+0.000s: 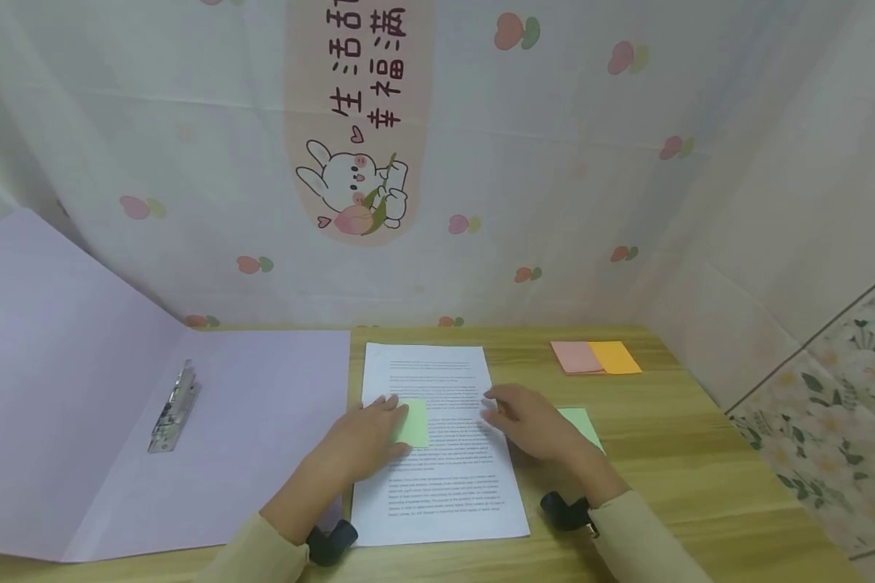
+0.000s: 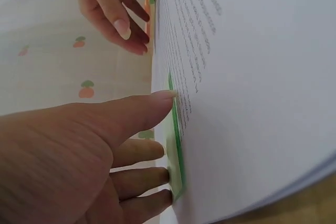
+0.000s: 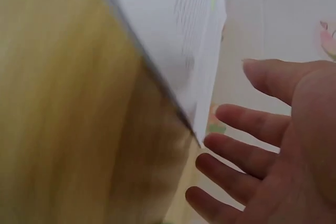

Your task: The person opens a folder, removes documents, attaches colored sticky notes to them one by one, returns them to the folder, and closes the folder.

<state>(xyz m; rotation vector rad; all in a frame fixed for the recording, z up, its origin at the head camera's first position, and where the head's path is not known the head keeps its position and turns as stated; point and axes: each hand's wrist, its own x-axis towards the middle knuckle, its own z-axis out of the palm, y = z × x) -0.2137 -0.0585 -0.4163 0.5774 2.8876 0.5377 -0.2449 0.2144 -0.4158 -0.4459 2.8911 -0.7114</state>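
A stack of printed paper sheets (image 1: 448, 486) lies on the wooden table in front of me. My left hand (image 1: 360, 437) rests over its left side, touching a light green sticky note (image 1: 418, 425) on the top sheet. In the left wrist view, the thumb tip is right at one edge of the green note (image 2: 175, 156) and the other fingertips meet it farther along, all fairly straight. Just over the sheets' right edge hovers my right hand (image 1: 528, 423), holding nothing. The right wrist view shows its fingers (image 3: 247, 156) relaxed and spread beside the paper corner.
Left of the sheets, a large lilac folder (image 1: 262, 413) is spread out, with a metal clip (image 1: 175, 409) inside. Another green note (image 1: 582, 425) is partly hidden behind my right hand. Pink notes (image 1: 574, 357) and orange notes (image 1: 616, 357) lie at the back right, before a printed curtain (image 1: 554, 162).
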